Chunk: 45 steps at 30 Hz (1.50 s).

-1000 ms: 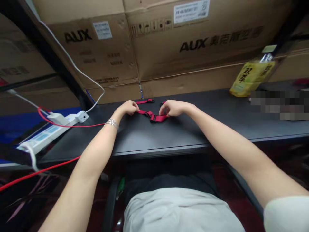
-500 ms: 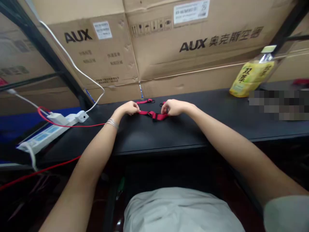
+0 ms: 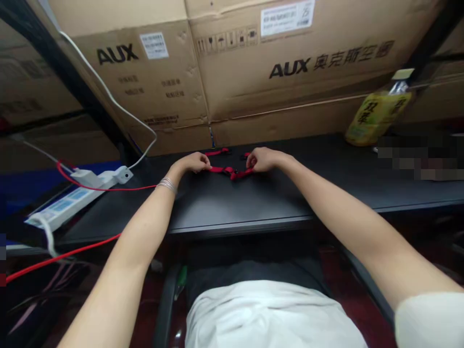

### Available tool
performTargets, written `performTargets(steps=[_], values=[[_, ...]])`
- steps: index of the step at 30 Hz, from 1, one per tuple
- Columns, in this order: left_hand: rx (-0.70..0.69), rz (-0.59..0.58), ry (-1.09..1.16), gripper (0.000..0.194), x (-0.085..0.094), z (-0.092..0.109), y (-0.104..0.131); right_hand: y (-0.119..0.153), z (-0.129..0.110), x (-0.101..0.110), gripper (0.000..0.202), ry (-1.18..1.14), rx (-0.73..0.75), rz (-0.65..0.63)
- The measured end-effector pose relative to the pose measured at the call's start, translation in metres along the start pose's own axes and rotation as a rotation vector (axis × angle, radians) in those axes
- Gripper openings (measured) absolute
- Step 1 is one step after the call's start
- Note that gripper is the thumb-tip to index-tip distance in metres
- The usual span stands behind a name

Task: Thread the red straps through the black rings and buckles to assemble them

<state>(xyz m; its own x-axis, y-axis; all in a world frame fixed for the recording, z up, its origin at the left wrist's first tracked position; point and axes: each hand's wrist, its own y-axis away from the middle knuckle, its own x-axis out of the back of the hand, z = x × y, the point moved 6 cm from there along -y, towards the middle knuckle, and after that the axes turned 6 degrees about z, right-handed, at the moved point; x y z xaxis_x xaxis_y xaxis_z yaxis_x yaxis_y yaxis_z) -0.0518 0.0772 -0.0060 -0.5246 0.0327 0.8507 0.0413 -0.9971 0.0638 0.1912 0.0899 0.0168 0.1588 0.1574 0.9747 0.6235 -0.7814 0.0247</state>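
A red strap (image 3: pixel 219 169) with black fittings lies across the black tabletop (image 3: pixel 232 203) between my hands. My left hand (image 3: pixel 196 163) pinches its left part between thumb and fingers. On the other side, my right hand (image 3: pixel 260 159) is closed on the right part, close to a black fitting at the middle. Further back, one red end with a black clip (image 3: pixel 225 151) rests on the table beside my left hand. Another red piece with a dark clip (image 3: pixel 244 156) pokes out by my right fingers. Inside both hands the strap is hidden.
Large cardboard boxes (image 3: pixel 235 72) form a wall behind the table. A yellow-labelled bottle (image 3: pixel 379 113) stands at the right. To the left lie a white power strip (image 3: pixel 68 203), a white cable (image 3: pixel 108 92) and a red cable (image 3: pixel 65 256) that runs past my left forearm.
The strap's middle has twisted near the black fitting, and its right part now shows narrower. My right hand has shifted very slightly; my left hand stays in place.
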Motion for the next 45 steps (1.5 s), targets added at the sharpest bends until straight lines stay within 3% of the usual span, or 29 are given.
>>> performTargets(steps=[45], values=[[0.012,0.053,0.049,0.010,-0.002,0.011,0.004,-0.002,0.001,0.000,0.045,0.029,0.098,0.022]])
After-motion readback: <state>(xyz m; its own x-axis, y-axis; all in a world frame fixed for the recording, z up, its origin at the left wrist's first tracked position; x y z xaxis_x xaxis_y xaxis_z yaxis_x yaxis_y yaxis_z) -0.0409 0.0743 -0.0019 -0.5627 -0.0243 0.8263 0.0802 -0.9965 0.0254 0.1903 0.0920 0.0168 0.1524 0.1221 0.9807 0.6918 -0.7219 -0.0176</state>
